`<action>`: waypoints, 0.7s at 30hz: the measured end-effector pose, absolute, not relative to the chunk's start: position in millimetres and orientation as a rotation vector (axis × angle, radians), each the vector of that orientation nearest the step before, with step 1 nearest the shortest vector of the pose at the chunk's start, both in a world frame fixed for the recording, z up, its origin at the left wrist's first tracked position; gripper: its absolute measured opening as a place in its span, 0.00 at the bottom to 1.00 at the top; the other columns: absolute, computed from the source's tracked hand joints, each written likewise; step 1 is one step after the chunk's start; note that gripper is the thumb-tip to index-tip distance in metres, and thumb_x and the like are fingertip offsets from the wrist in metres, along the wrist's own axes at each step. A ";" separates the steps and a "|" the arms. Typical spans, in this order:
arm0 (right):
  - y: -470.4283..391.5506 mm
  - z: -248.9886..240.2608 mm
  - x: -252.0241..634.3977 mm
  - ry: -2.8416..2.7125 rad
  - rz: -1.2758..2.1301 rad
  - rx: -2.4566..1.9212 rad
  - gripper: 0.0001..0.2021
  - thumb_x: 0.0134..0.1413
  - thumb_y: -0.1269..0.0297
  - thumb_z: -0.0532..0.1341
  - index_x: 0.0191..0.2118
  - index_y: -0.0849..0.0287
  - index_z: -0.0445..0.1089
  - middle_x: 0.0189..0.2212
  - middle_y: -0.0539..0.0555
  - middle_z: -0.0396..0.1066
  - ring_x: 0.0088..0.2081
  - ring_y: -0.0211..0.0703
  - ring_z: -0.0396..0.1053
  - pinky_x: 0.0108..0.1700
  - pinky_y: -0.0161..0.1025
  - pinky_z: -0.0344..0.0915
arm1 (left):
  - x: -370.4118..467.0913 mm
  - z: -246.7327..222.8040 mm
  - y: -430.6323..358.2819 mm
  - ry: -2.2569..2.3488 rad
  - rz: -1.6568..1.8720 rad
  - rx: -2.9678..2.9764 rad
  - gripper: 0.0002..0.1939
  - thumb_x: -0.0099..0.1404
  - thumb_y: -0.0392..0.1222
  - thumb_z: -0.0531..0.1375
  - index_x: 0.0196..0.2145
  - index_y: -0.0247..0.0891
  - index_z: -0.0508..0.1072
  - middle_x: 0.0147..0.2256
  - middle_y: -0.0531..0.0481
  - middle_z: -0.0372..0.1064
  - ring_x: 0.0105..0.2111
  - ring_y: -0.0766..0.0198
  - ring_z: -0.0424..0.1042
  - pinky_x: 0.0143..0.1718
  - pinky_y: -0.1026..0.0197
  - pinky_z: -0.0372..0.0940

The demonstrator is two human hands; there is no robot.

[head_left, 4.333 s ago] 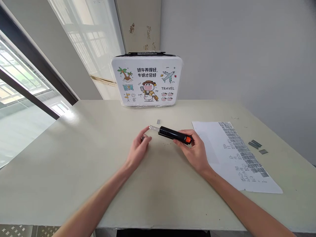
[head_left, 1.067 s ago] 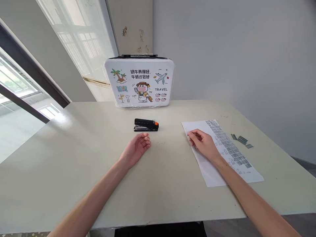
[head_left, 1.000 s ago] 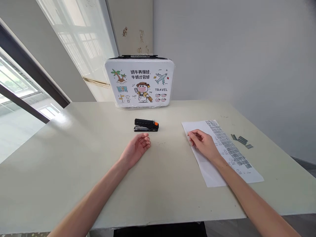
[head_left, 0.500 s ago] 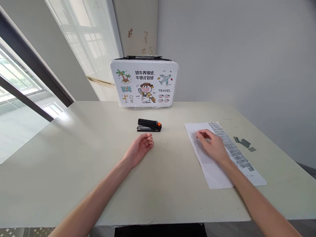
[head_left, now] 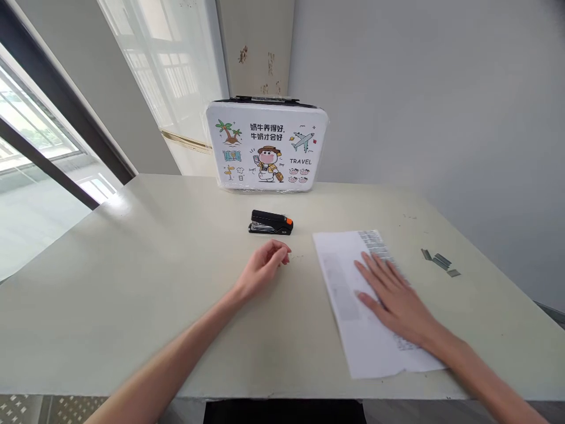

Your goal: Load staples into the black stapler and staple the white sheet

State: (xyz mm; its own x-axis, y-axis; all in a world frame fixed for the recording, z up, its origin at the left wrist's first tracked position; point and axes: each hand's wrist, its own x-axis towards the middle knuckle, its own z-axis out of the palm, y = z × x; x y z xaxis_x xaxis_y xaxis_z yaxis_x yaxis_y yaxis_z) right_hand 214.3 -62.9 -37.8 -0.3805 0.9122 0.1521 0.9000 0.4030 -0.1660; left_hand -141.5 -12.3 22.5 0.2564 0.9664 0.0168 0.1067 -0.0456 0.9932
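Black-and-orange stapler [head_left: 271, 222], white paper [head_left: 346, 294] with apparently grey print [head_left: 373, 240], white case [head_left: 285, 126] with colourful cartoons [head_left: 268, 165].

Left hand [head_left: 263, 266], right hand [head_left: 395, 299] bare; bare forearms [head_left: 189, 346].

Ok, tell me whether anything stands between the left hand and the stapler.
Nothing visible does. The stapler lies just beyond the left hand, with only tabletop showing between them. The case stands farther back, and the paper lies off to the right.
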 end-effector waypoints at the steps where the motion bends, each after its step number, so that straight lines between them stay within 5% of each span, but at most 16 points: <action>1: -69.7 -37.5 194.0 -2.443 0.099 -1.569 0.36 0.73 0.45 0.50 0.78 0.40 0.35 0.77 0.46 0.35 0.77 0.57 0.38 0.75 0.64 0.42 | -139.8 22.0 -14.2 1.127 0.950 1.596 0.13 0.74 0.51 0.56 0.40 0.41 0.74 0.38 0.47 0.73 0.40 0.58 0.71 0.41 0.57 0.67; 8: -86.0 -25.8 64.4 -2.188 0.499 -1.389 0.31 0.76 0.52 0.49 0.77 0.35 0.35 0.77 0.39 0.34 0.77 0.56 0.36 0.77 0.66 0.37 | -148.6 13.1 -11.5 1.041 0.854 2.405 0.08 0.76 0.42 0.55 0.47 0.42 0.72 0.49 0.44 0.73 0.53 0.52 0.68 0.57 0.47 0.64; 15: -85.9 -4.6 17.8 -1.879 1.115 -1.376 0.27 0.75 0.48 0.48 0.75 0.32 0.47 0.75 0.36 0.39 0.76 0.55 0.35 0.77 0.63 0.40 | -183.5 11.8 5.9 1.165 0.693 2.588 0.10 0.76 0.47 0.57 0.50 0.43 0.72 0.51 0.44 0.70 0.52 0.51 0.70 0.57 0.46 0.65; 21: -77.4 17.2 37.8 -1.665 1.113 -1.362 0.23 0.71 0.46 0.55 0.66 0.40 0.67 0.72 0.46 0.58 0.76 0.55 0.44 0.65 0.59 0.67 | -192.3 12.2 11.3 1.132 0.682 2.594 0.11 0.75 0.48 0.58 0.51 0.45 0.72 0.53 0.44 0.71 0.55 0.51 0.69 0.56 0.46 0.64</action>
State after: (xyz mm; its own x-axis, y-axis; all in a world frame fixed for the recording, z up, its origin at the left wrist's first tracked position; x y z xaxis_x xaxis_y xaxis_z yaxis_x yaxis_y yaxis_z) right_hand 37.8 -77.4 17.2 -0.1978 0.9802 0.0008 0.3741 0.0763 -0.9242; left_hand -192.3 11.3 12.2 0.5931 0.7374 0.3233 0.6304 -0.6750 0.3832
